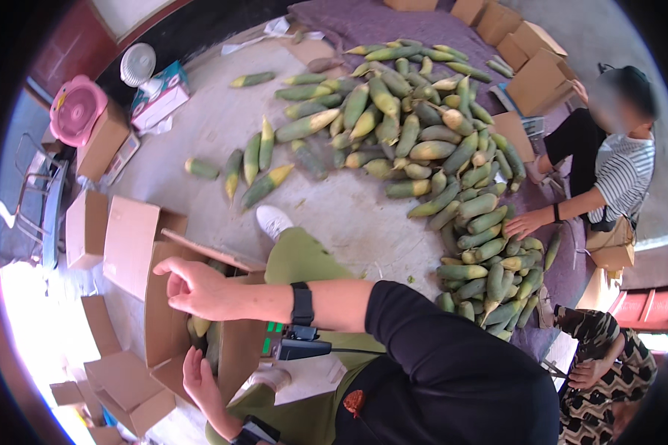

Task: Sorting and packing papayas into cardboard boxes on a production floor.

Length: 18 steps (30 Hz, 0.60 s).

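The right arm reaches across from a black fabric sleeve (pixel 453 348), its bare forearm nearly level and a dark wristband (pixel 302 304) at the wrist. The right hand (pixel 200 291) hovers over the cardboard box (pixel 237 356), back upward, fingers loosely bent and parted, gripping nothing visible. Below it, the left hand (pixel 206 384) comes up from the lower edge, fingers spread and pointing upward beside the near wall of the box; whether it touches the cardboard I cannot tell. The box is stiff, plain brown and straight-edged, its flaps folded outward, and smooth green radishes (pixel 200 325) with pale yellowish ends lie inside, partly hidden by the hands. Beyond it are soft olive trousers (pixel 304 263) and a white shoe (pixel 273 221) on the smooth grey floor (pixel 349 215). Loose radishes (pixel 267 144), long and blunt-ended, lie farther out, near a dense pile of radishes (pixel 434 150), some rough and dull-skinned. At the right, a person in a striped shirt (pixel 620 178) lays a hand on the pile. Farther off are a round pink plastic basin (pixel 76 122), a white fan (pixel 139 65) and a wrinkled purple cloth (pixel 334 18).
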Motion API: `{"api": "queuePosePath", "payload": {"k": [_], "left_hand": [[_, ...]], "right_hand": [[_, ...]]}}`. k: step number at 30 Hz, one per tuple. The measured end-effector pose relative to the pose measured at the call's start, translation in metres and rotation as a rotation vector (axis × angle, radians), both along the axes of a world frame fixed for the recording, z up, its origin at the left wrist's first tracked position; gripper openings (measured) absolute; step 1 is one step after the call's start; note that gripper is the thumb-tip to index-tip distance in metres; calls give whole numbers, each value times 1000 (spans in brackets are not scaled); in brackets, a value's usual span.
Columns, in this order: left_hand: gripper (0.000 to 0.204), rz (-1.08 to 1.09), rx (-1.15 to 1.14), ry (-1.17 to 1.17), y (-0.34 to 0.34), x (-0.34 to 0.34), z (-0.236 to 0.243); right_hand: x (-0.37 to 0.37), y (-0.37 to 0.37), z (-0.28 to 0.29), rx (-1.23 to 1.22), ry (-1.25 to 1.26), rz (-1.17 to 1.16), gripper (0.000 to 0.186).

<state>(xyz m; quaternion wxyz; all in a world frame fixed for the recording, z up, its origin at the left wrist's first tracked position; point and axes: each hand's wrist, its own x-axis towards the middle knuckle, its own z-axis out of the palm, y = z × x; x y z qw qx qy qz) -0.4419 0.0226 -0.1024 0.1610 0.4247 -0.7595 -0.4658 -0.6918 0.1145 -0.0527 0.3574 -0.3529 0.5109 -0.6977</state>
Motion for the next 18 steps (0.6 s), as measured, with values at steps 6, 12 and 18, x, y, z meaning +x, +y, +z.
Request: {"api": "queuePosePath", "payload": {"k": [6, 12, 18], "left_hand": [[36, 6, 3, -15, -3, 5, -6], [36, 7, 26, 4, 4, -3, -2], [36, 31, 12, 29, 1, 6, -2]], "right_hand": [[-42, -17, 41, -120, 109, -45, 58], [-99, -21, 61, -34, 383, -192, 55], [-130, 39, -109, 380, 481, -247, 35]]}}
